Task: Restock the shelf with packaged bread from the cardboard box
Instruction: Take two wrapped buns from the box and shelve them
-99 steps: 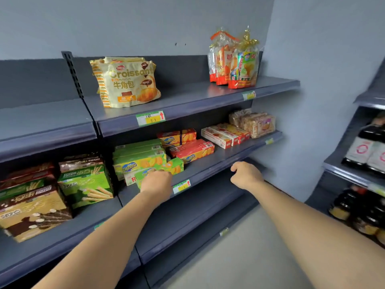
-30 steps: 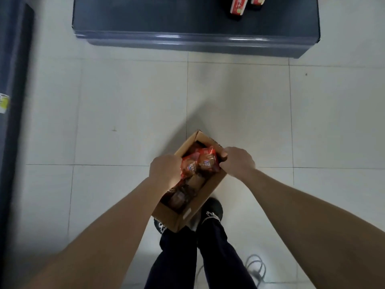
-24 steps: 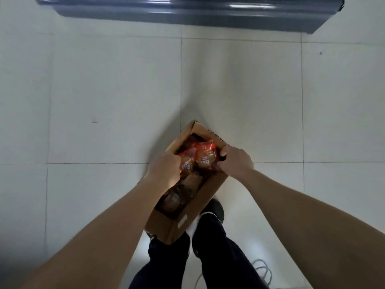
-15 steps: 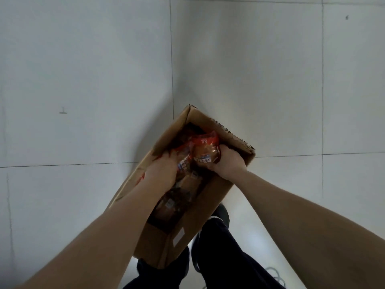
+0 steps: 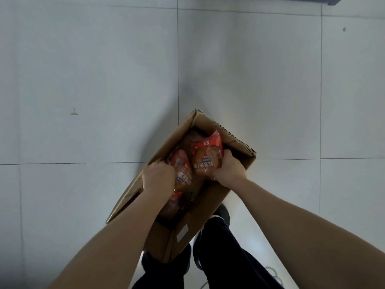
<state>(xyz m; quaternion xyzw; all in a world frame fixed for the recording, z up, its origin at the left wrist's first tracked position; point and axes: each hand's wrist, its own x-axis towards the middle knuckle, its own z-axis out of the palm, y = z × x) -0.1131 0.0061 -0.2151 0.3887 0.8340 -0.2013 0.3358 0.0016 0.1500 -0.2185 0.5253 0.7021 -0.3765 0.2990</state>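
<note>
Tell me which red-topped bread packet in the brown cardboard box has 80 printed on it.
The red-topped bread packet gripped by the right hand; the packet beside it, held by the left hand, shows Red instead.

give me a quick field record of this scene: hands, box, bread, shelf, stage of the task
left hand: grips the left bread packet inside the cardboard box
right hand: grips the right bread packet towards the box's far end
box: open-topped, over the tiled floor, by the person's shoe
other bread: more packets lie deeper in the box, dim
shelf: only a dark corner shows, top right
stage: two packets gripped, not yet clear of the box
</note>
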